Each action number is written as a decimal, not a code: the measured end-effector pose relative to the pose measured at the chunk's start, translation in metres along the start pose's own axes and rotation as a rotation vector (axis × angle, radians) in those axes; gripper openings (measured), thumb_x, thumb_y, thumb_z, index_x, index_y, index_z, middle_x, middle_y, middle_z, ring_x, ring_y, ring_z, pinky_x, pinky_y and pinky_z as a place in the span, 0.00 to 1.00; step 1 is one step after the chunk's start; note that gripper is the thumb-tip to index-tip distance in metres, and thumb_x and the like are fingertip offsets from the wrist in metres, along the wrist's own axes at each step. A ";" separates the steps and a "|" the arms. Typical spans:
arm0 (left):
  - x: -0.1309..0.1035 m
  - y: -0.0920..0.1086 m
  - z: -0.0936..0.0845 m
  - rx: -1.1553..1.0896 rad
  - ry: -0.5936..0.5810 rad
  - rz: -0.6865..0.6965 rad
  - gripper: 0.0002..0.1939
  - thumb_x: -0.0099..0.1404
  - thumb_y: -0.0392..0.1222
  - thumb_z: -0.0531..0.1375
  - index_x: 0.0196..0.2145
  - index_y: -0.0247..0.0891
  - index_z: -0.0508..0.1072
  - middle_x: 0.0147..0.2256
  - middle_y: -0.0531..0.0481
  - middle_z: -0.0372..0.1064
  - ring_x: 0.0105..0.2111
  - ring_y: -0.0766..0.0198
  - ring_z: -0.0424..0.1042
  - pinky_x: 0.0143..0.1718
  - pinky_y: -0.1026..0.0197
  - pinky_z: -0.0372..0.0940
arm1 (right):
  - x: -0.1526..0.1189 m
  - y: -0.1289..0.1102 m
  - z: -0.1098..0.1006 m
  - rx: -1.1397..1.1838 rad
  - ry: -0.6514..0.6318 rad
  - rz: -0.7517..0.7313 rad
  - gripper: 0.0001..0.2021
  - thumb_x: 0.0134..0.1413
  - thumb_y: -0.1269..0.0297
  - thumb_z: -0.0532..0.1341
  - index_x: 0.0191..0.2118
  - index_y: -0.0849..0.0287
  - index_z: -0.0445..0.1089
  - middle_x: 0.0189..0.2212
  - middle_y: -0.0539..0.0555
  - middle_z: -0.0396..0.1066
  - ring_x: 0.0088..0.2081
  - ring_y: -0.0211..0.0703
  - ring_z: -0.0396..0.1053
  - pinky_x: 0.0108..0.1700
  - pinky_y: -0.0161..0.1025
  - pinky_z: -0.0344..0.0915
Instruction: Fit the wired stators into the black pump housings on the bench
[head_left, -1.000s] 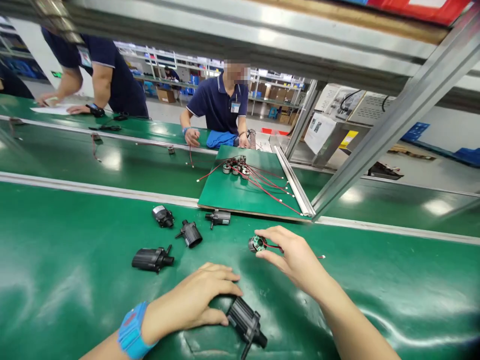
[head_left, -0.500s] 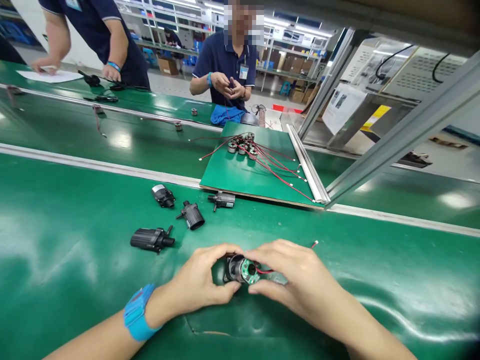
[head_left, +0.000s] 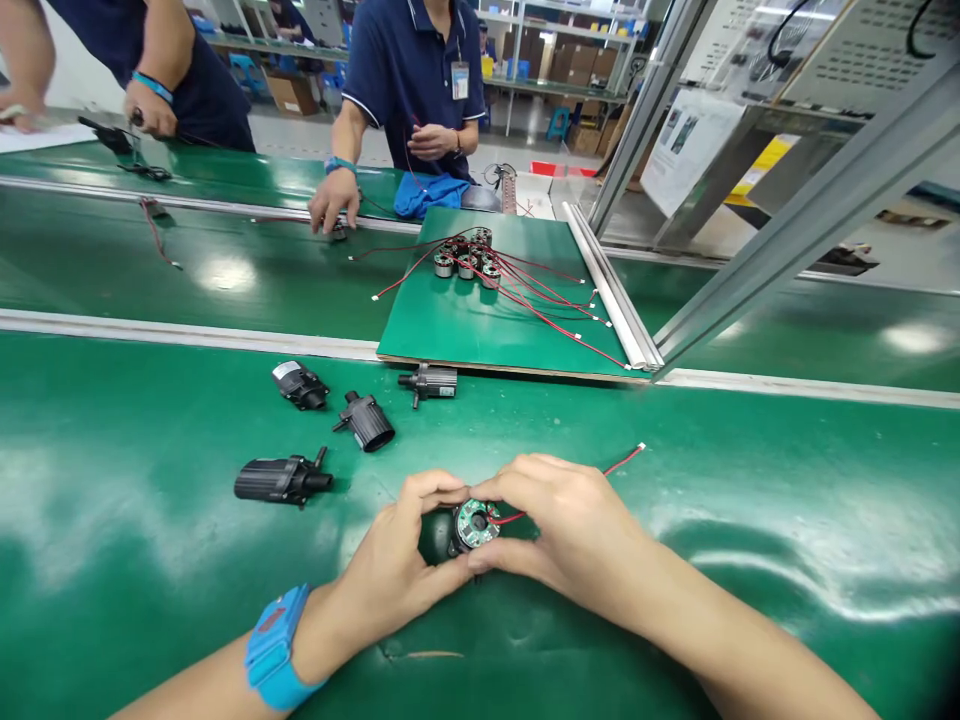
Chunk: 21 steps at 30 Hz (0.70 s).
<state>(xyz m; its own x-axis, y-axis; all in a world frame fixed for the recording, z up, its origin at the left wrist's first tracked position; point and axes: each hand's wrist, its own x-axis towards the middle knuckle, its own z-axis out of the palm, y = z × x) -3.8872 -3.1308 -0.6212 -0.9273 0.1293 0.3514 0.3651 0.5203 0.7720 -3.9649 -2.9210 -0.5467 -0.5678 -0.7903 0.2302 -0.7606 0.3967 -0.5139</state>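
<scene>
My left hand (head_left: 409, 548) is closed around a black pump housing (head_left: 454, 540), mostly hidden by my fingers and the part in its mouth. My right hand (head_left: 574, 520) pinches the rim of a motor stator (head_left: 478, 524), whose round green circuit board faces up. The stator sits at the housing's opening; how deep it goes I cannot tell. Its red wire runs under my right hand and comes out beyond it, ending in a white connector (head_left: 641, 447). A blue wrist strap (head_left: 279, 645) is on my left wrist.
Left of my hands lie several black pumps (head_left: 365, 422). Ahead, a green board (head_left: 480, 325) bridges the conveyor channel and carries several stators (head_left: 466, 262) with red wires. A metal post (head_left: 750, 255) slants at right. Across the line, a co-worker's hand (head_left: 335, 200) reaches down to a stator.
The stator has gone from beside the housing, tilted, to over its mouth with the board facing up. The co-worker opposite has reached down to the line. My view has shifted slightly.
</scene>
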 end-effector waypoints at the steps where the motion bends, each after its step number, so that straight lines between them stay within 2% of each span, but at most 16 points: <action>1: 0.000 -0.001 0.000 0.008 0.010 0.012 0.31 0.63 0.50 0.68 0.56 0.47 0.56 0.45 0.49 0.75 0.45 0.59 0.79 0.45 0.61 0.74 | 0.000 0.000 0.001 -0.012 0.008 0.006 0.23 0.53 0.45 0.68 0.49 0.54 0.73 0.39 0.52 0.76 0.40 0.46 0.74 0.41 0.41 0.70; 5: 0.000 -0.003 0.000 0.041 0.039 0.081 0.26 0.65 0.49 0.66 0.54 0.46 0.58 0.43 0.49 0.74 0.43 0.60 0.79 0.43 0.62 0.74 | 0.002 -0.003 -0.001 -0.013 -0.037 0.005 0.29 0.50 0.41 0.69 0.51 0.54 0.70 0.43 0.52 0.76 0.43 0.47 0.73 0.43 0.41 0.70; 10: 0.003 0.002 -0.010 0.206 -0.157 0.285 0.12 0.71 0.37 0.59 0.50 0.47 0.66 0.54 0.46 0.69 0.47 0.64 0.76 0.45 0.66 0.72 | 0.002 -0.004 -0.002 -0.056 -0.093 -0.029 0.17 0.57 0.48 0.67 0.48 0.51 0.73 0.39 0.50 0.74 0.39 0.43 0.72 0.37 0.38 0.68; 14: 0.006 0.009 -0.014 0.327 -0.112 0.397 0.12 0.72 0.35 0.57 0.51 0.45 0.70 0.56 0.44 0.66 0.52 0.60 0.73 0.51 0.64 0.71 | 0.000 -0.004 0.004 -0.130 -0.032 -0.093 0.16 0.61 0.49 0.64 0.48 0.52 0.74 0.40 0.52 0.75 0.39 0.46 0.72 0.37 0.41 0.69; 16: 0.008 0.013 -0.012 0.333 -0.137 0.340 0.11 0.72 0.37 0.56 0.50 0.44 0.72 0.56 0.43 0.67 0.51 0.60 0.74 0.50 0.63 0.71 | 0.000 -0.004 0.007 -0.186 -0.030 -0.107 0.15 0.64 0.50 0.61 0.48 0.52 0.75 0.40 0.54 0.76 0.39 0.48 0.72 0.37 0.42 0.69; 18: 0.012 0.015 -0.010 0.315 -0.215 0.223 0.11 0.73 0.39 0.55 0.49 0.45 0.74 0.55 0.45 0.68 0.50 0.60 0.75 0.50 0.63 0.72 | 0.001 -0.002 0.009 -0.202 -0.053 -0.083 0.14 0.65 0.51 0.60 0.48 0.52 0.75 0.41 0.54 0.76 0.41 0.49 0.73 0.39 0.43 0.69; 20: 0.017 0.015 -0.013 0.275 -0.280 0.156 0.13 0.73 0.40 0.55 0.53 0.48 0.72 0.57 0.47 0.67 0.52 0.61 0.74 0.52 0.62 0.72 | 0.004 0.002 0.008 -0.162 -0.087 -0.023 0.13 0.65 0.51 0.61 0.47 0.52 0.75 0.42 0.54 0.77 0.44 0.49 0.73 0.44 0.43 0.69; 21: 0.018 0.013 -0.018 0.269 -0.276 0.147 0.16 0.73 0.40 0.55 0.56 0.49 0.70 0.59 0.47 0.66 0.54 0.61 0.73 0.54 0.61 0.71 | 0.006 0.005 0.007 -0.134 -0.107 0.025 0.13 0.65 0.51 0.61 0.47 0.51 0.74 0.43 0.53 0.77 0.45 0.49 0.74 0.45 0.43 0.69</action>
<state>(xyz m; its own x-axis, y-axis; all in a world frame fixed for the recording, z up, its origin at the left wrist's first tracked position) -3.8982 -3.1367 -0.5955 -0.8677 0.4210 0.2644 0.4946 0.6769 0.5451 -3.9699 -2.9266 -0.5536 -0.5557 -0.8218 0.1259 -0.7858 0.4698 -0.4022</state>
